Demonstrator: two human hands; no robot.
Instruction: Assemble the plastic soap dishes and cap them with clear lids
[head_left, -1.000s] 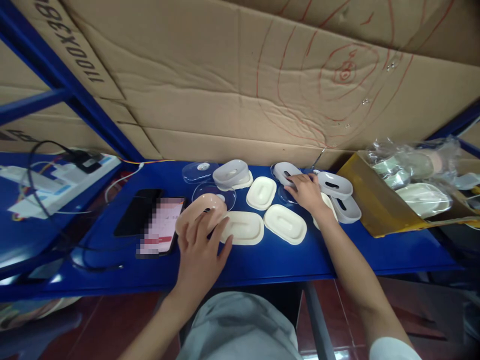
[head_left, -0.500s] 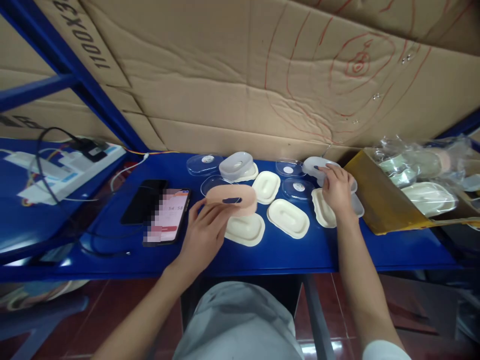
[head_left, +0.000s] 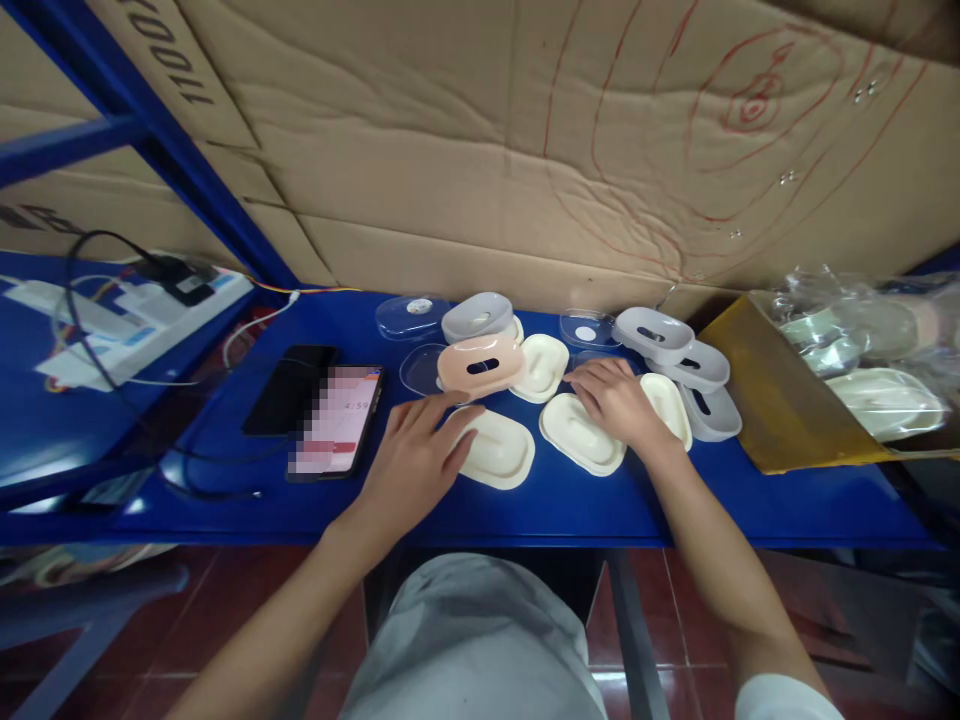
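Note:
A pink oval dish with a slot (head_left: 480, 366) lies between a clear lid (head_left: 422, 371) and a cream oval piece (head_left: 541, 367). My left hand (head_left: 416, 455) is just below the pink dish, fingers apart, its thumb over the edge of another cream piece (head_left: 499, 450). My right hand (head_left: 616, 400) hovers over a clear lid behind a third cream piece (head_left: 581, 435), fingers spread and nothing seen in them. Beyond it lie a wavy-edged cream piece (head_left: 666, 405) and grey slotted dishes (head_left: 652, 335). A grey dish (head_left: 478, 318) rests at the back.
At the right stands an open cardboard box (head_left: 795, 410) with bagged dishes. Two phones lie at the left, one lit (head_left: 337, 420), beside a power strip (head_left: 150, 325) with cables. A cardboard wall (head_left: 420, 150) rises behind the blue table (head_left: 525, 515).
The pink dish has left my left hand's grasp and lies further back. My right hand has moved left from the grey dishes to the lid behind the cream pieces. The view has shifted slightly.

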